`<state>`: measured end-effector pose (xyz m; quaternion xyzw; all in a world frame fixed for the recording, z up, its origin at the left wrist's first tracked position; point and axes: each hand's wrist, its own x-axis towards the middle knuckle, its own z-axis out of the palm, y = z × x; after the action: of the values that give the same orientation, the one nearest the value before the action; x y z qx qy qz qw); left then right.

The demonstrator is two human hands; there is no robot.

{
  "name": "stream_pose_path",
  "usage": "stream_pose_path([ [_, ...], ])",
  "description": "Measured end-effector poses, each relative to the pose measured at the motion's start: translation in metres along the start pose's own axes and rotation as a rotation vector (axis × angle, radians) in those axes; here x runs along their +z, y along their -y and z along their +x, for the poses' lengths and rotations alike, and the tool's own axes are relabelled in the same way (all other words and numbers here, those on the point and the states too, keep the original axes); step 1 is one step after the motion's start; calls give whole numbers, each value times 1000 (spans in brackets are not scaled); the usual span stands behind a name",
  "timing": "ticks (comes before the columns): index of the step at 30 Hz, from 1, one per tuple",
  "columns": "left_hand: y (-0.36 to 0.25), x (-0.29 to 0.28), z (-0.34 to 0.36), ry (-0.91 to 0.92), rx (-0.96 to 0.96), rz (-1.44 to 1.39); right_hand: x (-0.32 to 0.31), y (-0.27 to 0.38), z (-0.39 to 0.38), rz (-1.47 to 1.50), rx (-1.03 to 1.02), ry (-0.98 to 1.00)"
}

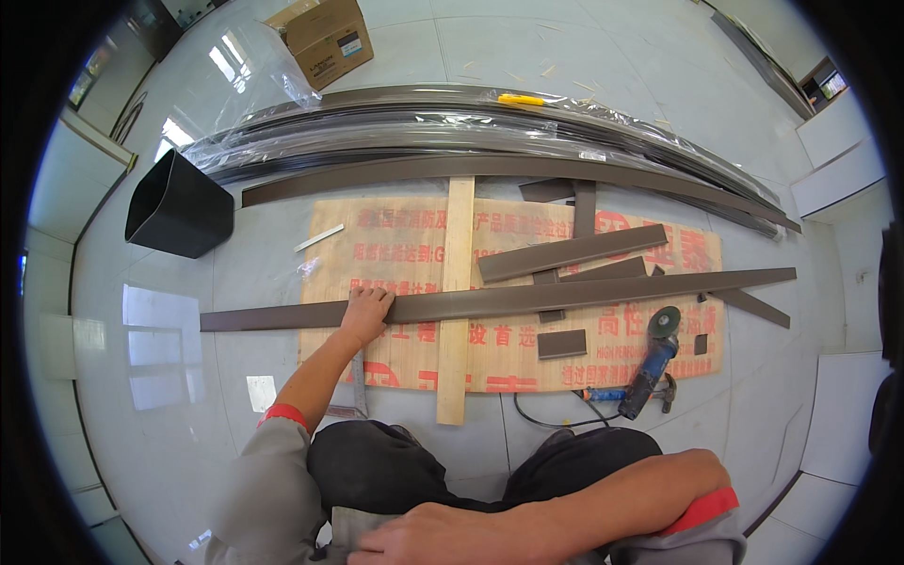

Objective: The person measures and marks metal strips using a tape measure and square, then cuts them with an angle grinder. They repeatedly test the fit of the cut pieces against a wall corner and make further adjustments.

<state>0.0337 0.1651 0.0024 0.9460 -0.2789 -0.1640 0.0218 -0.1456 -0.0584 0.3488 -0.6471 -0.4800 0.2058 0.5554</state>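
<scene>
My left hand [369,309] grips a long dark brown strip [508,301], which lies crosswise over a pale wooden batten [456,375] and a printed board [499,372]. A metal square [359,377] lies below that hand, partly hidden by my forearm. My right hand [414,535] is low over my lap at grey cloth [358,523], fingers curled; what they hold, if anything, is hidden. Shorter brown pieces [572,251] lie beyond the strip. An angle grinder [648,369] with a cord and a blue-handled hammer [607,394] lie at the board's near right.
Plastic-wrapped long strips [395,127] span the back, with a yellow cutter [520,99] on them and another brown strip [339,179] in front. A cardboard box [325,42] is behind, a black bin [177,202] at left, a white offcut [318,236] beside the board. Walls curve along both sides.
</scene>
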Motion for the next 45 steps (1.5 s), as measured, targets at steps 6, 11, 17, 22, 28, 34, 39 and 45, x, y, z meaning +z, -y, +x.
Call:
stream_pose_path([
  [6, -26, -7, 15, -85, 135, -4, -1, -5, -17, -93, -64, 65],
  [11, -51, -13, 36, -8, 141, 42, 7, -11, -18, -243, 61, 148],
  [17, -48, -21, 40, -12, 82, -9, 21, -45, -34, -193, 127, 385],
  [22, -28, -8, 24, -125, 33, 0, 22, -42, -20, 336, 79, 22],
  [28, 0, 2, 15, -54, 10, 14, -12, -23, -5, 111, 22, 433],
  [34, 21, -3, 13, -153, 171, -132, -9, -26, -15, 77, 47, 300],
  [39, 40, 0, -15, -109, 131, -162, 35, -73, -14, 31, -195, 322],
  [45, 51, 26, 17, -199, 126, -102, 58, -110, -25, -138, -257, 380],
])
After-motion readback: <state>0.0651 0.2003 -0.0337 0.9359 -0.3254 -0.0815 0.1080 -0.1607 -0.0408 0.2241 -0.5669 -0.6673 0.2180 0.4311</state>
